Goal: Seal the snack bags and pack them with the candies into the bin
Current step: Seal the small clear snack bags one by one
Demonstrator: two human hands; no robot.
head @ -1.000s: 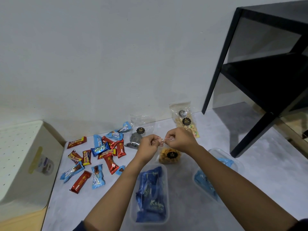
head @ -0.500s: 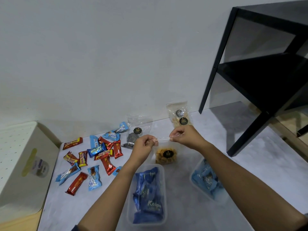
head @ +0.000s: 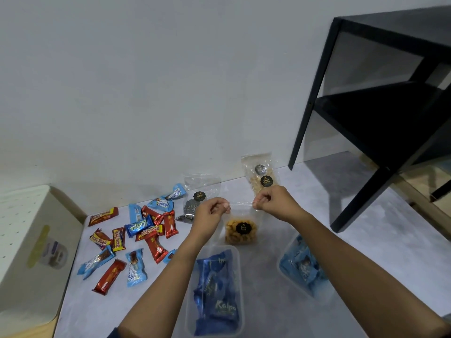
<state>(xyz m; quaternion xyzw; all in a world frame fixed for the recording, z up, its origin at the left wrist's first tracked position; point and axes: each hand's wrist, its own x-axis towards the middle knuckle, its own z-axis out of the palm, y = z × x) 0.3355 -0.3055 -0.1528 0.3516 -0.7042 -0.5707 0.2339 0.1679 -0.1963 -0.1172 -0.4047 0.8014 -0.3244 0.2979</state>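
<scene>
2 hands pinch the top edge of a clear snack bag (head: 240, 228): the left hand (head: 211, 211) grips its left corner, the right hand (head: 274, 202) its right corner, the strip stretched taut between them. The bag's golden snacks hang below the hands. Left of the left hand lie scattered candies (head: 136, 236). Nearer the person, below the left hand, a clear bin (head: 238, 276) holds blue packs; a 2nd bin (head: 284, 272) sits below the right forearm.

Left of the fingers (head: 225, 208), scattered candies (head: 136, 237) crowd the worktop (head: 353, 240). Toward the body, two clear tubs (head: 216, 291) flank a bare strip. Well right, past open worktop, stands a black shelf (head: 380, 132).
</scene>
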